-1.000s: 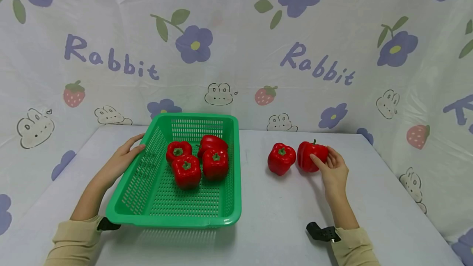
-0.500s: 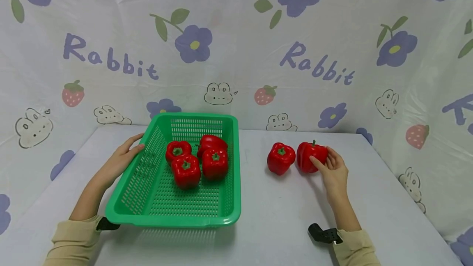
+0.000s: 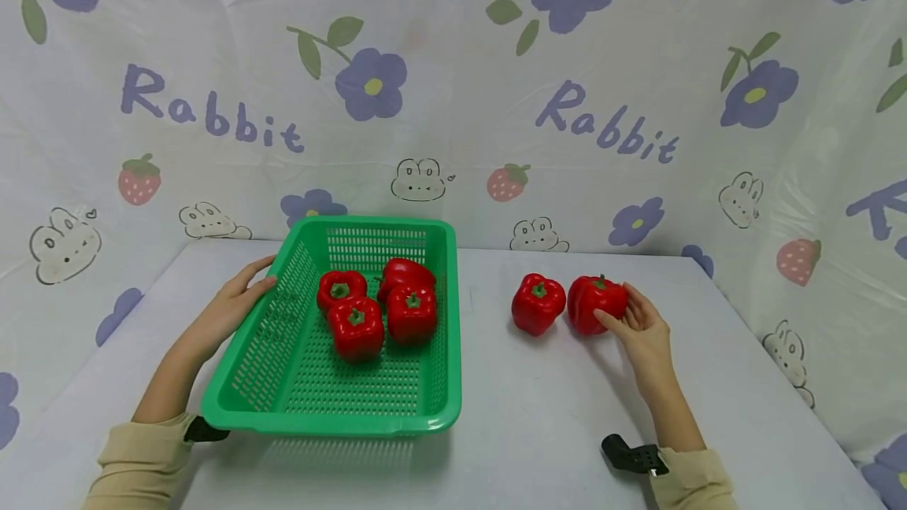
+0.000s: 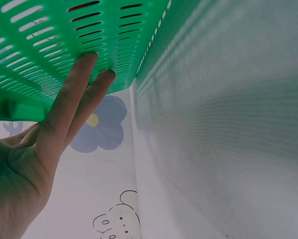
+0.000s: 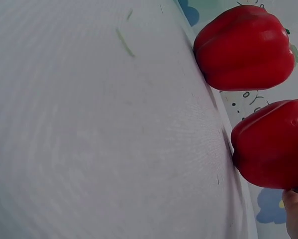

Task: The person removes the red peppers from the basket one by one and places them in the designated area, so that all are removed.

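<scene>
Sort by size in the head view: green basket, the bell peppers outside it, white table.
White table
Green basket
Red bell pepper at right hand and neighbouring bell pepper: too alike to rank

Left hand (image 3: pixel 234 305): cut by the left and bottom edges in the left wrist view.
Right hand (image 3: pixel 648 341): mostly past the right edge in the right wrist view.
Right-hand pepper (image 3: pixel 590 301): partly behind the fingers (image 3: pixel 613 322); clipped by that same edge.
Rear pepper (image 3: pixel 407 271): lower part hidden behind the front pepper (image 3: pixel 412 321).
Basket (image 3: pixel 333 423): underside hidden.
</scene>
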`<state>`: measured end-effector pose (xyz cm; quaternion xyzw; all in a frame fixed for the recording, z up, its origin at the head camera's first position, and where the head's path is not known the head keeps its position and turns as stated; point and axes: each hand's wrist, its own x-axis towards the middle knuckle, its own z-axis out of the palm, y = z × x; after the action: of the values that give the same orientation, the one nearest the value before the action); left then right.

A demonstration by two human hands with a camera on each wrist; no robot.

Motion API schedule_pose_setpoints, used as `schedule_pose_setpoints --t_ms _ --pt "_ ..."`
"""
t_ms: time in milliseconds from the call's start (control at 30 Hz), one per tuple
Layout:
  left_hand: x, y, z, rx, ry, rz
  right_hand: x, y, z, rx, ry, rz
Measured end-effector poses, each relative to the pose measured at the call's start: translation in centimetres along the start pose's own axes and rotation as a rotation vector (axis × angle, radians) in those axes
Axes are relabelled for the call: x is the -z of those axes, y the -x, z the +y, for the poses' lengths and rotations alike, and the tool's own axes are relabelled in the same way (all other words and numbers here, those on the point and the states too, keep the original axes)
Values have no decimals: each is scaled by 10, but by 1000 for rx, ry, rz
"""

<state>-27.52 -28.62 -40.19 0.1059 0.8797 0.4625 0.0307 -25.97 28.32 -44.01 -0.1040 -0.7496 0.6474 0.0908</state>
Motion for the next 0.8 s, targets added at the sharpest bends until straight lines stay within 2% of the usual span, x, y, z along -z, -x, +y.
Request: schedule_pose_setpoints --t_ms 400,800 --pt "0 0 -1 1 6 -3 0 0 -1 -17 -16 4" --pt "0 -1 -2 1 8 -4 0 0 -2 21 -28 5"
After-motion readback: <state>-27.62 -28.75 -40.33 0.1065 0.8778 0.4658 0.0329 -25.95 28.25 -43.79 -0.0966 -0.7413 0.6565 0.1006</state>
